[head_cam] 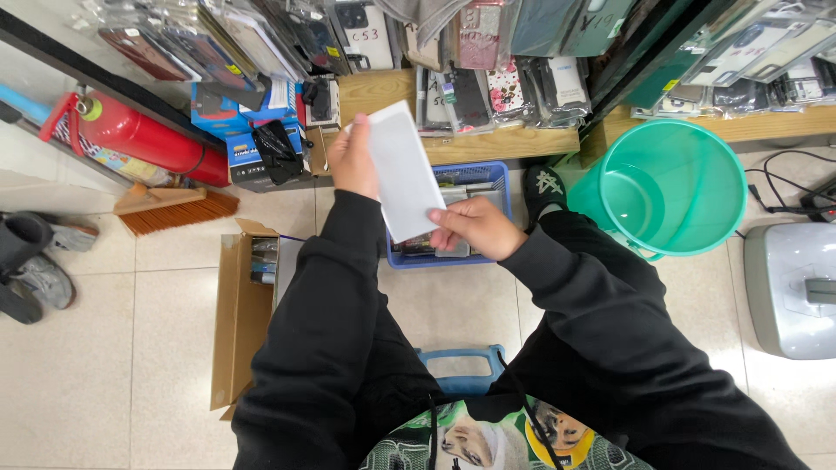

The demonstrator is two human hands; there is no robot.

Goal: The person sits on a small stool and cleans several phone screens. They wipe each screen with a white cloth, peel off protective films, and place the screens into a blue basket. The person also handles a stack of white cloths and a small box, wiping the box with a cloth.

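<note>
A flat white rectangular packet point(402, 171), smooth like thin card or plastic, is held up in the air between both hands, above a blue plastic slatted basket point(493, 174) that sits on the tiled floor. The packet's long axis runs from upper left to lower right. The left hand point(352, 157) grips its upper left long edge, fingers curled round behind and thumb on the near side. The right hand point(475, 224) pinches its lower right corner, fingers closed on it. Both hands touch the packet, one at each end.

The basket holds more flat packets and stands against a wooden shelf edge point(488, 144) hung with packaged phone cases. Just left of the basket is an open brown cardboard box point(237, 322). To the right, apart from the basket, stands a green plastic bucket point(688, 187). Bare floor tiles lie near the person's knees.
</note>
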